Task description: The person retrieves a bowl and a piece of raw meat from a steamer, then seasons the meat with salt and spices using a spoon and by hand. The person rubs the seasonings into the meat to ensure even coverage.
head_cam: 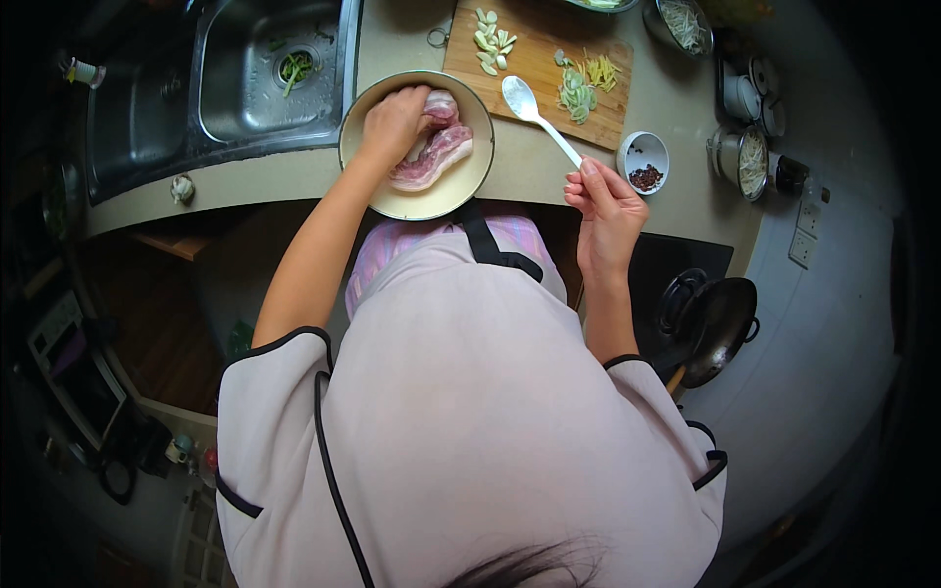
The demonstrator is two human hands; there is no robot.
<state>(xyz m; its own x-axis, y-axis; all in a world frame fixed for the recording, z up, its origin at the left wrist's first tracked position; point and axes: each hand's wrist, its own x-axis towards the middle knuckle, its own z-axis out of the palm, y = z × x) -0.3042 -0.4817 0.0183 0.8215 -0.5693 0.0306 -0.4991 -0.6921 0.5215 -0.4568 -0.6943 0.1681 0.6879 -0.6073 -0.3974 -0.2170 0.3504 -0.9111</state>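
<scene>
Slabs of raw pork belly (434,158) lie in a cream enamel basin (481,165) at the counter's front edge. Inside the basin, my left hand (395,123) has its fingers on the meat's upper left part; the fingertips are partly hidden, so whether they grip it is unclear. My right hand (606,202) pinches the handle end of a white plastic spoon (523,99). The spoon's bowl, with some white matter in it, is over the near edge of a wooden cutting board (540,44). On the board are garlic cloves (487,51), sliced scallion (576,95) and ginger strips (603,72).
A white bowl (645,147) with dried red pieces stands right of the board. Metal bowls of bean sprouts (682,26) are further right. At left are a steel sink (250,88) with green scraps and a garlic bulb (182,189). A wok (724,331) sits at the lower right.
</scene>
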